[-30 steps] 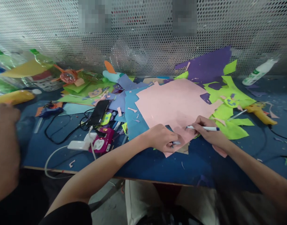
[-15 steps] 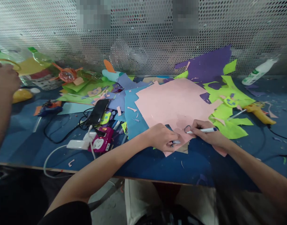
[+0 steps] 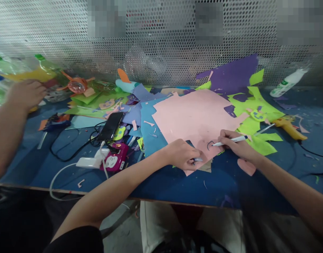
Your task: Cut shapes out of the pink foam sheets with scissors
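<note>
White pen point(image 3: 231, 140) in right hand's point(image 3: 236, 147) grip

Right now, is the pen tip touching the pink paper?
Touching. The head view shows the right hand holding the pen, its tip set on the pink paper where a dark line ends.

The left hand point(image 3: 182, 154) and the right hand point(image 3: 233, 146) are bare, and the left forearm point(image 3: 124, 186) and right forearm point(image 3: 290, 189) are uncovered along all the length that shows. A black sleeve point(image 3: 77, 240) of soft, matt cloth covers the left upper arm at the bottom edge of the view. The legs wear light, whitish trousers point(image 3: 158, 225), creased, and greyer in shadow on the right leg.
</note>
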`<state>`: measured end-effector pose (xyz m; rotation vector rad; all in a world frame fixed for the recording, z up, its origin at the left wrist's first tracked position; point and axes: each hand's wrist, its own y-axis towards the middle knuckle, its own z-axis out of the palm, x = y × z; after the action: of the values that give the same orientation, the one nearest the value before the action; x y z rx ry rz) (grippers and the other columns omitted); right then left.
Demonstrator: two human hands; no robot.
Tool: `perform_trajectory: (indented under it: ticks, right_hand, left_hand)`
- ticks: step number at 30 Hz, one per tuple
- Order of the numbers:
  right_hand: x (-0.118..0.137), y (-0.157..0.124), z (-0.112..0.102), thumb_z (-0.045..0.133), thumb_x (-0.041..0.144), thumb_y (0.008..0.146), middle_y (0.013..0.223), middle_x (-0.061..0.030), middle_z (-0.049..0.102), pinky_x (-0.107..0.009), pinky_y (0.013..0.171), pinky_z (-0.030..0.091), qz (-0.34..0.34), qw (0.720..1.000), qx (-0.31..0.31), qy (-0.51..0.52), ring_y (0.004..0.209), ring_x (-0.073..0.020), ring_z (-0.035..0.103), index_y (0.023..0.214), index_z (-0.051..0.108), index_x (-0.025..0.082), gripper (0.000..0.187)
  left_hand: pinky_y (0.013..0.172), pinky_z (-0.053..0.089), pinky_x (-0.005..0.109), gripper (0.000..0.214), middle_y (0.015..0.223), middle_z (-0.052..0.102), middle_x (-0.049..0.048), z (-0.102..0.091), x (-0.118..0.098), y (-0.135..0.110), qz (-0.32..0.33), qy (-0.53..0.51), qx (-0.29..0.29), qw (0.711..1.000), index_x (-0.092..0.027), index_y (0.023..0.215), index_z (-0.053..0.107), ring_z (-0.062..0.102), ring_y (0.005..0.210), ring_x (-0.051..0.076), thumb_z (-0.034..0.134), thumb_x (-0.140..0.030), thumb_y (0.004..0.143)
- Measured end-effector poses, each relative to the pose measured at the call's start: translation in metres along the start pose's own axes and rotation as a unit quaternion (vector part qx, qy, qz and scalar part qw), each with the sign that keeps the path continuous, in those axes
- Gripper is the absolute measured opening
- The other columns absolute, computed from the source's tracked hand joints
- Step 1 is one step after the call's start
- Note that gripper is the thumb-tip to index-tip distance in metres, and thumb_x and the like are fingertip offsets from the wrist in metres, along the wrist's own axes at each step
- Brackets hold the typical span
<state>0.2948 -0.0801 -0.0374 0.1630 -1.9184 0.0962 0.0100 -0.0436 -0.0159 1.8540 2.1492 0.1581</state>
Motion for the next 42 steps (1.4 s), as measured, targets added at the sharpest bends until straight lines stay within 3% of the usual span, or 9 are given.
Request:
perform_trajectory:
  ticks: [3,8,17,24,28,31,35,42]
  right_hand:
    - [0.004,0.005,-0.003,0.064,0.041,0.088,0.054,0.0024,0.064,-0.024,0.047,0.04,0.017,1.0,0.022,0.003,0.047,-0.0135,0.055,0.067,0.053,0.024,0.029]
    - [0.004,0.011,0.002,0.074,0.037,0.08,0.046,0.0036,0.061,-0.022,0.04,0.036,-0.018,0.999,0.024,-0.032,0.037,-0.0109,0.05,0.065,0.054,0.023,0.029]
    - [-0.006,0.014,0.008,0.074,0.04,0.082,0.053,-0.0002,0.066,-0.023,0.042,0.041,-0.02,0.995,0.07,-0.069,0.045,-0.0167,0.064,0.065,0.057,0.022,0.03]
    - [-0.011,0.015,0.004,0.064,0.04,0.09,0.047,0.0029,0.058,-0.024,0.045,0.036,-0.063,0.989,0.1,-0.09,0.042,-0.0135,0.055,0.063,0.044,0.024,0.037]
    - [-0.012,0.015,0.004,0.063,0.038,0.091,0.049,0.0024,0.058,-0.024,0.045,0.033,-0.082,0.985,0.11,-0.104,0.042,-0.0127,0.052,0.063,0.044,0.024,0.036]
    - [-0.007,0.015,0.004,0.063,0.036,0.089,0.046,0.0037,0.052,-0.024,0.043,0.031,-0.104,0.982,0.083,-0.134,0.04,-0.0112,0.047,0.059,0.042,0.024,0.038]
    - [-0.001,0.014,0.003,0.062,0.034,0.088,0.043,0.0046,0.05,-0.023,0.041,0.03,-0.114,0.988,0.006,-0.101,0.038,-0.0102,0.043,0.059,0.042,0.024,0.036]
    - [-0.007,0.014,0.002,0.065,0.036,0.086,0.042,0.0046,0.052,-0.021,0.039,0.03,-0.113,0.986,0.034,-0.118,0.037,-0.0101,0.044,0.06,0.041,0.025,0.037]
  left_hand:
    - [0.048,0.026,0.028,0.02,0.059,0.064,-0.0014,0.001,0.001,0.0,-0.004,0.006,-0.009,1.0,-0.021,0.071,0.062,0.056,0.053,0.012,0.059,-0.034,0.086]
    - [0.049,0.026,0.028,0.025,0.06,0.065,-0.0014,0.002,0.001,0.0,-0.014,-0.001,-0.004,1.0,-0.02,0.068,0.06,0.057,0.054,0.012,0.061,-0.037,0.085]
    - [0.05,0.029,0.028,0.024,0.066,0.069,-0.0015,-0.001,0.001,0.0,-0.031,-0.015,0.026,0.999,-0.02,0.072,0.063,0.06,0.057,0.011,0.061,-0.039,0.087]
    - [0.049,0.027,0.028,0.025,0.066,0.069,-0.002,0.0,0.002,0.0,-0.029,-0.016,0.019,0.999,-0.02,0.07,0.062,0.057,0.054,0.01,0.06,-0.038,0.087]
    - [0.049,0.027,0.028,0.023,0.066,0.068,-0.0017,0.0,0.002,0.0,-0.028,-0.009,0.026,0.999,-0.02,0.073,0.063,0.058,0.056,0.011,0.059,-0.037,0.087]
    - [0.05,0.028,0.028,0.023,0.066,0.069,-0.0021,0.0,0.002,0.0,-0.029,-0.007,0.023,0.999,-0.02,0.073,0.063,0.058,0.056,0.01,0.059,-0.037,0.088]
    - [0.048,0.027,0.029,0.022,0.065,0.069,-0.0026,0.0,0.003,-0.001,-0.024,-0.007,0.014,1.0,-0.02,0.071,0.063,0.057,0.054,0.01,0.06,-0.037,0.086]
    - [0.049,0.029,0.029,0.02,0.065,0.069,-0.0032,0.0,0.001,0.0,-0.023,-0.004,0.007,1.0,-0.021,0.072,0.063,0.057,0.054,0.01,0.061,-0.036,0.085]
